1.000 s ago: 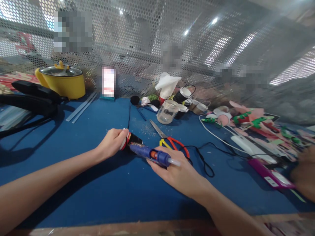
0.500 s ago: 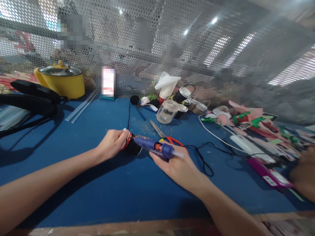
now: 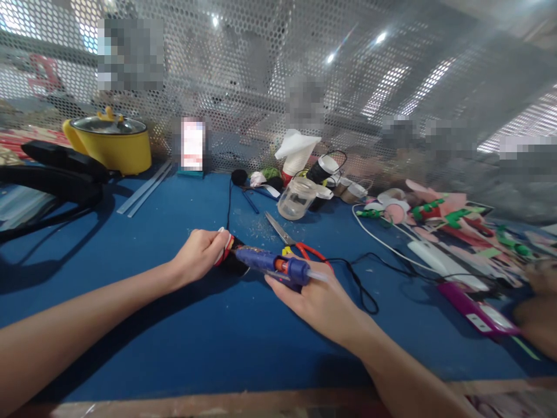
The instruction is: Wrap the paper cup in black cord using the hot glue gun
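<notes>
My left hand [image 3: 198,255] is closed on the rim of a small cup [image 3: 235,266] wound with black yarn, red and white showing at its edge. The cup lies tilted on its side, partly hidden by my fingers and the glue gun. My right hand [image 3: 324,299] grips a blue hot glue gun [image 3: 261,259], its nozzle at the yarn-wound side; whether it touches I cannot tell. A clear glue stick [image 3: 318,275] juts from its rear. From the cup, a black strand runs back to a yarn ball [image 3: 239,177]. Orange-handled scissors [image 3: 285,232] lie just beyond my right hand.
A clear plastic cup [image 3: 297,200] stands behind the scissors, near another black-wound cup [image 3: 322,168]. Glue sticks [image 3: 143,191] and a yellow pot [image 3: 111,145] are at the left. Pink craft pieces [image 3: 439,206], a purple power strip [image 3: 474,310] and another person's hand [image 3: 539,313] are right.
Both hands keep their holds on the cup and the glue gun. The gun has shifted very slightly, and the other person's hand at the right edge has moved a little.
</notes>
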`<state>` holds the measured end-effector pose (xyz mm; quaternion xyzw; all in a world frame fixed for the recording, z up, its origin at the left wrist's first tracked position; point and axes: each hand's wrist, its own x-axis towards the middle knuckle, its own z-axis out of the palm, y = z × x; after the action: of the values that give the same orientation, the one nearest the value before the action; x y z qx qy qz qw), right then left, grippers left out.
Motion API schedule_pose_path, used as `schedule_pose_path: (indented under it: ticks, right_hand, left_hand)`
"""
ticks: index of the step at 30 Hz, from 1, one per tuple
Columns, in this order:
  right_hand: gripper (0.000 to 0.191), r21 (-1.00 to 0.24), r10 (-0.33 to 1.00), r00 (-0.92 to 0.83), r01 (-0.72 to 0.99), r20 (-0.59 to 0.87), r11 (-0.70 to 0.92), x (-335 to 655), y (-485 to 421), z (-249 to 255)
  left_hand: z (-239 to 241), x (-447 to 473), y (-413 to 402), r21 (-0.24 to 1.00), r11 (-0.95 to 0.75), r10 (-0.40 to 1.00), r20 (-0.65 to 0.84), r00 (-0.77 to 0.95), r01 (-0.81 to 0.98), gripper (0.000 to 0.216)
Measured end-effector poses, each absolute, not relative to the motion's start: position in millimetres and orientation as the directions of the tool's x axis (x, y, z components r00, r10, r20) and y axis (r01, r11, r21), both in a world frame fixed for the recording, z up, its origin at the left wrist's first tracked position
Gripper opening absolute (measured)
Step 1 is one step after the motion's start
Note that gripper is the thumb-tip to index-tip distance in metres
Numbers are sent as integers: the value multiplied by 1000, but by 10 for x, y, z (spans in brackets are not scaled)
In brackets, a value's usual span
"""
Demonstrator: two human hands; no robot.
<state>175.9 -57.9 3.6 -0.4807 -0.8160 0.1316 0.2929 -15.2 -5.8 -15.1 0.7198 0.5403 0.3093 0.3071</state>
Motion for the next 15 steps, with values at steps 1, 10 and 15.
schedule_pose_path:
  ticks: [1,10,15]
  right_hand:
    - [12,-496,863,-367,708,348,502,1760,-578,39]
    - [13,-418,840,-385,738,383,529,1783,-526,64]
    - [13,-468,862,-362,729,354,499,1785,-547,69]
  left_hand:
    - [-152,-154,-57,775,-233,966,117,229,587,41]
    - [-165,-163,-61,749,-269,958,140,252,605,41]
    - [-174,-168,-62,732,-298,950,163,268,612,41]
